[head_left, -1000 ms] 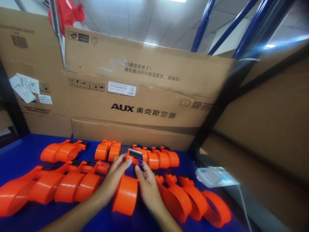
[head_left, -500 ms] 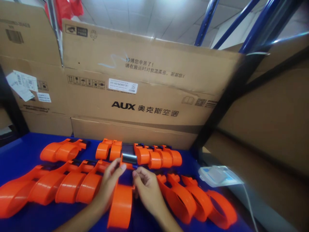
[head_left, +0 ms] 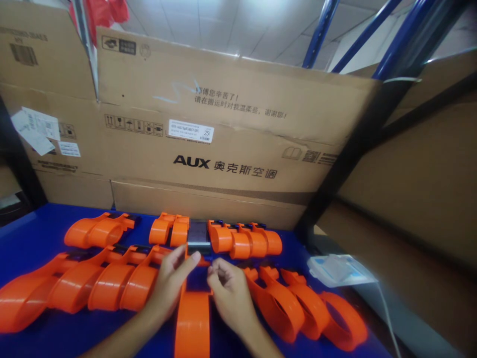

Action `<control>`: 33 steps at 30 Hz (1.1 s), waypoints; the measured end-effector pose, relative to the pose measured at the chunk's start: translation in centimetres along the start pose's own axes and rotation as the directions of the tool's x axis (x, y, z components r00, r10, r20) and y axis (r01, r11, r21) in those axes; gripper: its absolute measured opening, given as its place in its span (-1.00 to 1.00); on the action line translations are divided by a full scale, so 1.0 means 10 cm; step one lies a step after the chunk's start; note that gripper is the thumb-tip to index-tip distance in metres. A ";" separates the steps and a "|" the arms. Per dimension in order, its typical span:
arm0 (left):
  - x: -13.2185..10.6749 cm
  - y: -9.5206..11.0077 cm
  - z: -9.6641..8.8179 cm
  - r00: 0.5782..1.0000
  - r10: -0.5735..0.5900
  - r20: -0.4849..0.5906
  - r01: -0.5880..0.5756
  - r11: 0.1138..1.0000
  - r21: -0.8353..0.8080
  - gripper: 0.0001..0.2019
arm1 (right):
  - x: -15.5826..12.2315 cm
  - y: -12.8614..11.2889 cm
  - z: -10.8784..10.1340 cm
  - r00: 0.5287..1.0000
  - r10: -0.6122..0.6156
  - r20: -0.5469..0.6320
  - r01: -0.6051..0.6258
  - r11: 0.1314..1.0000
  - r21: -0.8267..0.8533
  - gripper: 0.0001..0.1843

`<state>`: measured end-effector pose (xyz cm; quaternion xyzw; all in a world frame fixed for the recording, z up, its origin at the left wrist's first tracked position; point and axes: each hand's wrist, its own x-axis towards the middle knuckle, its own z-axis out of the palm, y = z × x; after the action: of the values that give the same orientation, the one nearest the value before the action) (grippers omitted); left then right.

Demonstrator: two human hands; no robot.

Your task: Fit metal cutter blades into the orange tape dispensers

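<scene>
An orange tape dispenser [head_left: 193, 323] lies lengthwise in front of me on the blue table [head_left: 33, 231], its metal blade end [head_left: 198, 239] pointing away. My left hand [head_left: 169, 286] grips its neck from the left, fingers curled round it. My right hand [head_left: 229, 298] pinches the neck from the right with closed fingers. Rows of identical orange dispensers flank both hands: one row on the left [head_left: 93, 286] and another on the right [head_left: 298, 308].
More orange dispensers [head_left: 238, 241] line the back of the table, against large cardboard boxes [head_left: 231, 144]. A white and blue packet [head_left: 337, 269] with a cable lies at the right. A black and blue rack post [head_left: 354, 134] rises behind.
The dispenser in my hands has turned from slanted to lying straight, blade end away from me. My right fingers have curled in from spread to a pinch. The view shifted slightly.
</scene>
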<state>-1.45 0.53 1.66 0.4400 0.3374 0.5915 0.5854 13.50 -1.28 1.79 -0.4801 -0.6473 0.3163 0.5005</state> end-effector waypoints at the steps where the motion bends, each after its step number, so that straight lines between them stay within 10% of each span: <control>1: 0.00 -0.01 -0.01 1.000 0.003 0.016 -0.003 1.000 0.004 -0.73 | -0.01 0.00 0.00 1.000 -0.005 0.002 0.005 1.000 -0.018 -0.70; 28: -0.02 0.07 0.00 0.998 0.056 0.038 -0.058 0.997 0.043 -0.73 | -0.05 -0.11 0.00 1.000 0.006 -0.028 -0.007 0.999 -0.042 -0.66; 33: -0.05 0.11 0.04 0.992 -0.002 -0.123 -0.009 0.996 -0.089 -0.67 | -0.03 -0.12 0.01 0.999 0.038 -0.005 -0.038 0.999 0.008 -0.64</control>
<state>-1.59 -0.12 2.76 0.3765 0.3452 0.6332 0.5815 13.01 -1.99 2.76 -0.4910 -0.6356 0.3272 0.4979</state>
